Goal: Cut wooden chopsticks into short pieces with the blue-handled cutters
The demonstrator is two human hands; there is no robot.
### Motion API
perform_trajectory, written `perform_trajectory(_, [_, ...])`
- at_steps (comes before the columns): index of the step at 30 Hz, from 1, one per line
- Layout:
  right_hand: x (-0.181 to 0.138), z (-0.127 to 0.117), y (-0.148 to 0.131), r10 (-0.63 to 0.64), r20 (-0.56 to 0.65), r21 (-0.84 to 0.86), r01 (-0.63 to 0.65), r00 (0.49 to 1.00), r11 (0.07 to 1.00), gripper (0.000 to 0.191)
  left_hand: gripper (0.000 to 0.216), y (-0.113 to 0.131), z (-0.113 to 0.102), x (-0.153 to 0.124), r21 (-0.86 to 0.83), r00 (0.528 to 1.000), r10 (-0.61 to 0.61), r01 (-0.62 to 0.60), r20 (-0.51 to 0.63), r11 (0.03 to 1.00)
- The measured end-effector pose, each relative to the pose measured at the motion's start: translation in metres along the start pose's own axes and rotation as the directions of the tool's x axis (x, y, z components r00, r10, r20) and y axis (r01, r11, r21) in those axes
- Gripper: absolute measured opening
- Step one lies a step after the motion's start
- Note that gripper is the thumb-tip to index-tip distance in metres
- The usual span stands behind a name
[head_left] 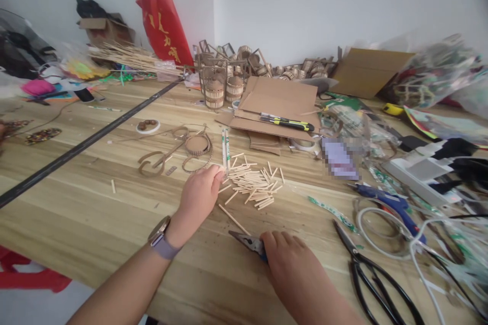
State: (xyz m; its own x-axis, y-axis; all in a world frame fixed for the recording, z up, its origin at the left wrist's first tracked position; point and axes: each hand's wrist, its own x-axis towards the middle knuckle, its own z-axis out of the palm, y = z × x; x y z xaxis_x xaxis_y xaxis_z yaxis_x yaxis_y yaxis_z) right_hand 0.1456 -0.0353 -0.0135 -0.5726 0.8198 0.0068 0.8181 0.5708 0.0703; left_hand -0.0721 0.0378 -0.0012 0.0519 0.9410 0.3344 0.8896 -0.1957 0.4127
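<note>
My left hand [200,194], with a watch on its wrist, reaches to the left edge of a pile of short cut wooden sticks [253,183]. Its fingers are curled and pinched at the pile; what they hold is hidden. My right hand [290,259] rests on the wooden table [76,203] near the front edge, closed around the handles of small pliers [247,240] whose jaws point left. One longer stick [233,219] lies between the two hands. Two wrapped chopstick-like sticks [225,148] lie just beyond the pile.
Black scissors [375,277], a blue glue gun [389,205] and white cables lie at the right. Cardboard sheets [278,99] carry a yellow utility knife [287,123]. Small stick-built baskets [215,92] stand behind. Cardboard rings [197,144] lie left of the pile. A black bar [87,143] crosses the table.
</note>
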Motion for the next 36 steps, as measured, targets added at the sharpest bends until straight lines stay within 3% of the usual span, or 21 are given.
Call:
perform_trajectory(7, [-0.006, 0.017, -0.001, -0.128, -0.15, -0.113, 0.112, 0.98, 0.987, 0.027, 0.027, -0.005, 0.002, 0.003, 0.057, 0.999, 0.036, -0.034, -0.026, 0.998])
perform_trajectory(12, [-0.005, 0.019, -0.008, -0.064, -0.251, -0.107, 0.038, 0.966, 0.994, 0.027, 0.028, -0.002, 0.003, 0.005, 0.051, 0.996, 0.075, -0.078, 0.056, 0.996])
perform_trajectory(21, [0.0, 0.021, -0.002, -0.151, -0.269, -0.121, 0.122, 0.951, 0.985, 0.024, 0.025, 0.011, 0.012, 0.002, 0.042, 0.972, 0.17, -0.179, 0.161, 0.983])
perform_trajectory(25, [0.001, 0.008, 0.009, -0.231, -0.205, -0.113, 0.211, 0.951, 0.971, 0.023, 0.027, 0.009, 0.019, 0.002, -0.076, 0.968, 0.226, -0.219, 0.106, 0.973])
perform_trajectory(28, [0.001, -0.006, 0.019, -0.2, -0.165, 0.007, 0.204, 0.966, 0.979, 0.023, 0.034, 0.003, 0.022, 0.002, -0.115, 0.967, 0.253, -0.251, 0.005, 0.961])
perform_trajectory(31, [-0.001, -0.021, 0.031, -0.087, -0.112, 0.26, 0.114, 0.99, 0.959, 0.025, 0.038, 0.002, 0.018, 0.001, -0.095, 0.977, 0.19, -0.199, -0.092, 0.975])
perform_trajectory(34, [-0.003, -0.034, 0.045, 0.078, -0.108, 0.568, -0.003, 0.991, 0.823, 0.014, 0.041, 0.008, 0.007, -0.002, -0.151, 0.991, 0.096, -0.109, -0.092, 0.983])
perform_trajectory(36, [-0.002, -0.039, 0.052, 0.205, -0.075, 0.76, -0.077, 0.976, 0.645, 0.006, 0.043, 0.017, 0.0, -0.005, -0.292, 0.998, 0.064, -0.061, 0.001, 0.955])
